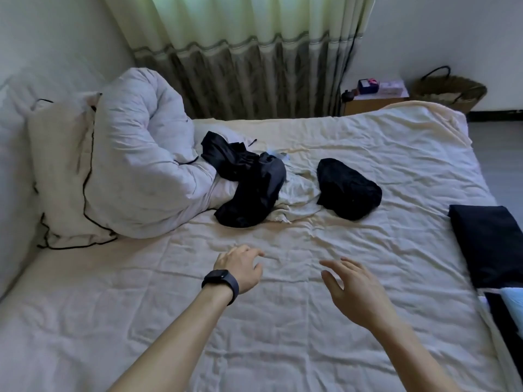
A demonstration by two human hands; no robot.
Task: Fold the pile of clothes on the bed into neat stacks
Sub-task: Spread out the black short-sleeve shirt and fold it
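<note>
Two crumpled heaps: dark garment [249,190] over pale cloth [297,193], dark bundle [348,189]; hands, left [240,268], right [353,290], loose, empty.

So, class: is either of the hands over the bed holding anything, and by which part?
Nothing is held. The left hand and right hand are both open over the sheet, short of the crumpled dark clothes.

A pale green curtain [254,38] hangs behind the bed [254,321], beside a nightstand [373,104] and woven basket [450,91].
</note>
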